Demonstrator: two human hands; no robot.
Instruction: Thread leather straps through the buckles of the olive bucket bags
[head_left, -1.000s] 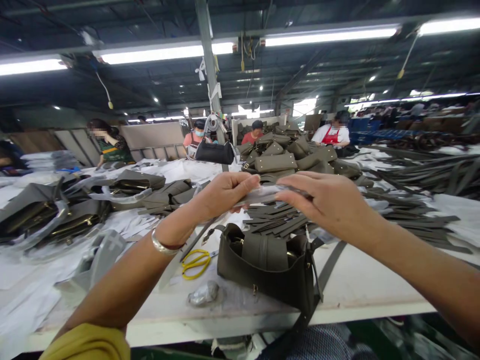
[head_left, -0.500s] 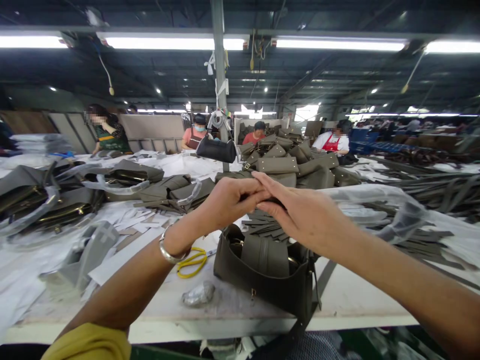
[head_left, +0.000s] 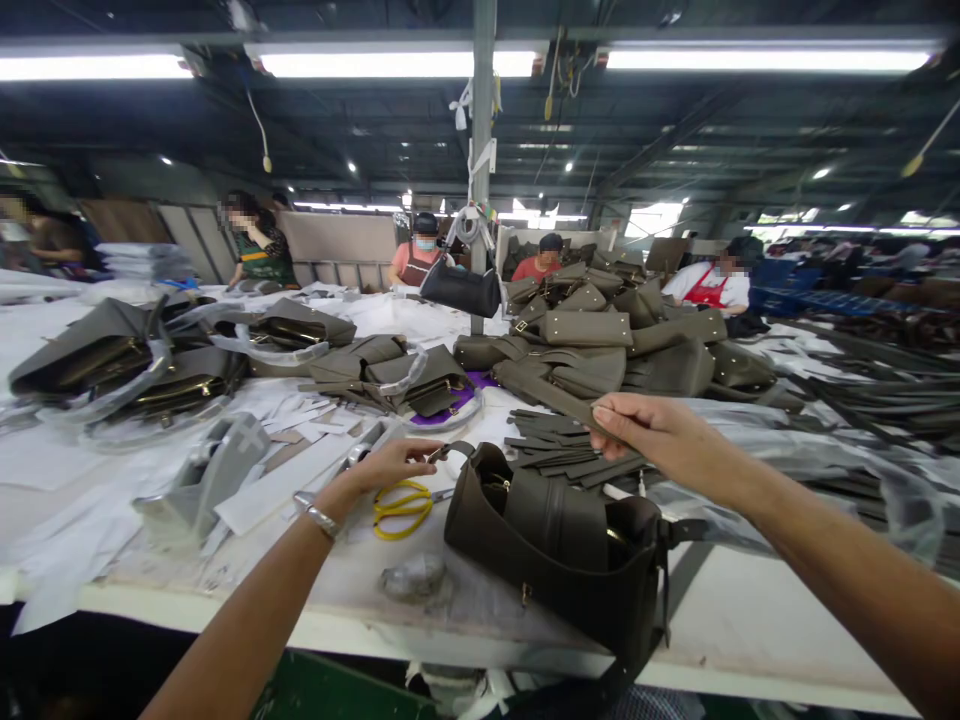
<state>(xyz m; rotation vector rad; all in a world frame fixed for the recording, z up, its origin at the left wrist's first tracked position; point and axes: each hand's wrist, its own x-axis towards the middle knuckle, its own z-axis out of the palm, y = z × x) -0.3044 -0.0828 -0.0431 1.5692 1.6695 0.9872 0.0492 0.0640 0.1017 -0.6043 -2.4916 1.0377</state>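
Observation:
A dark olive handbag (head_left: 562, 545) stands open on the white table (head_left: 720, 610) in front of me. My left hand (head_left: 386, 467) is low at the bag's left rim, fingers pressed together on a small metal clasp (head_left: 439, 453) of its strap. My right hand (head_left: 649, 432) is raised over the bag. It pinches the end of an olive leather strap (head_left: 551, 394) that slants up and to the left. Below that hand lies a heap of matching olive strips (head_left: 555, 445).
Yellow scissors (head_left: 401, 507) and a crumpled plastic wad (head_left: 412, 578) lie left of the bag. Piled olive bags (head_left: 592, 335) fill the middle of the table, with more in plastic wrap (head_left: 112, 365) at left. A black bag (head_left: 460, 290) hangs on a post. Several people work behind.
My hands, joined in front of me on a strip, have parted. The left dropped to the bag's rim while the right stayed up with the strap. The view has shifted left.

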